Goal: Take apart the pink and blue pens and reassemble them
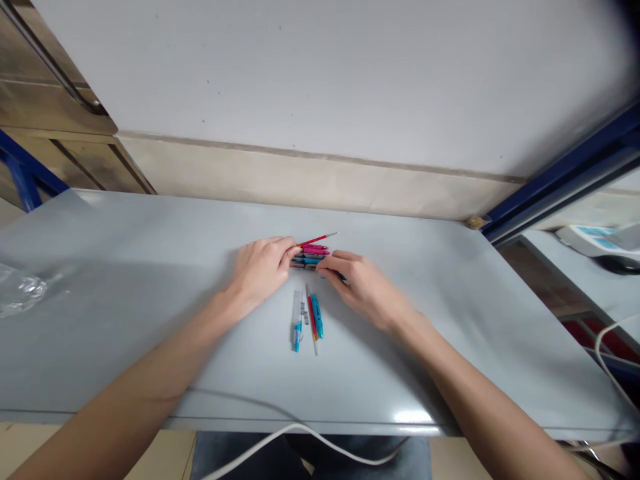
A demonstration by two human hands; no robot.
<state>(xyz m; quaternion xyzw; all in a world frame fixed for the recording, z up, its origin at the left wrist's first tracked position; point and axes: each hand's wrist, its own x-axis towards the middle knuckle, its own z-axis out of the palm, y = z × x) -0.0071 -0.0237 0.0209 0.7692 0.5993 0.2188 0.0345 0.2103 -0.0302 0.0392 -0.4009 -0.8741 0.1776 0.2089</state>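
Observation:
A small pile of pens (316, 252), with pink, grey and teal barrels, lies between my two hands on the grey table. My left hand (265, 267) has its thumb and fingers closed at the pile's left end. A red refill (316, 240) with a pale tip slants up beside those fingertips. My right hand (357, 283) is closed at the pile's right end, and a bit of teal shows under its fingers. Closer to me lie a clear pen with a light-blue end (298, 333), another red refill (313, 317) and a teal pen barrel (317, 317).
A crumpled clear plastic bag (20, 290) lies on the left of the table (150, 280). Behind the table runs a pale wall (320, 87). A blue frame post (565, 173) stands at right, near a second surface with a white device (600, 240). A white cable (295, 427) crosses in front.

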